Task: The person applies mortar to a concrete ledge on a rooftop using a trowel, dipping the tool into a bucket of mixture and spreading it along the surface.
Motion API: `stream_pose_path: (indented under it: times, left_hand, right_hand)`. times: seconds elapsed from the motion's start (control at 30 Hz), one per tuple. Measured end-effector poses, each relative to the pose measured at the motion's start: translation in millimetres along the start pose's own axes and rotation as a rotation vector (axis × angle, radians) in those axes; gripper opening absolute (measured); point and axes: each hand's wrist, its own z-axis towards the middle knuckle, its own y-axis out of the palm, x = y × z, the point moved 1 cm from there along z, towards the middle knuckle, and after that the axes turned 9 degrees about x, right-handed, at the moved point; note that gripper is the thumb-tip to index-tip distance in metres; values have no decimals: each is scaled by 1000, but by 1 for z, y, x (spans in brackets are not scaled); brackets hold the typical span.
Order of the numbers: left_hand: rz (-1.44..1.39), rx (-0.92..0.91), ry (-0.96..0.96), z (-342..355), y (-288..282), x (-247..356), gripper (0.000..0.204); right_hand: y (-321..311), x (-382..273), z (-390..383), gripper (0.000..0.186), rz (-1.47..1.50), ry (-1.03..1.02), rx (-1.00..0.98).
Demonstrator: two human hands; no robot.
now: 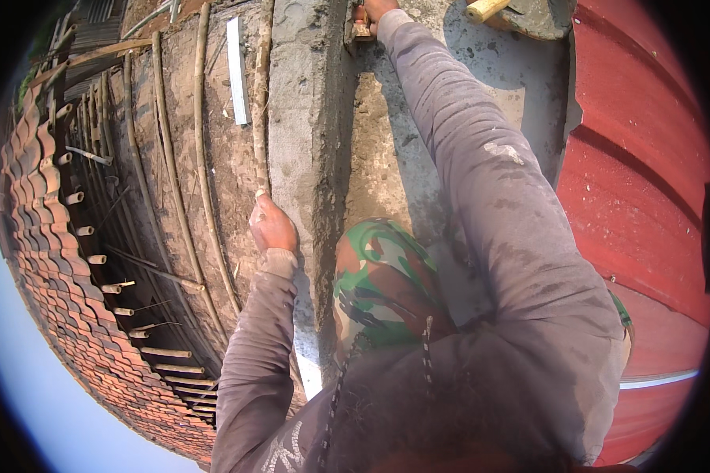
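Two dark-and-white drawstrings (427, 348) hang nearest, over one brownish long-sleeved shirt (521, 386). One reddish-brown tool (362, 29) is at the upper edge, beside one cement-coated wall (298, 118); its visible end points toward the wearer, but cropping hides its long axis. Right hand (382, 7) grasps it. Left hand (274, 224) meets one bamboo pole (263, 118); whether it grips, I cannot tell. Outward: one whitish strip (237, 71) left, one pale handle (486, 9) upper right, red sheeting (639, 181) beyond.

Right arm (481, 150), right hand (381, 9) stretched far forward; left arm (258, 331), left hand (274, 227) less extended.
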Motion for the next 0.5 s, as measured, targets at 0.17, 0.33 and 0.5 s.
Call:
stream_pose_path:
  times: [0.17,0.33,0.5]
  left_hand:
    - [79,-24,-63,-1,-9,11,61]
    - [202,-30,-126,0,-11,10,69]
    - [203,-41,-170,2,-12,16,75]
  right_hand:
    - [-15,58,-61,37,-110,137,89]
    - [-56,158,-188,25,-46,277,48]
    - [-58,131,-173,27,86,135,-7]
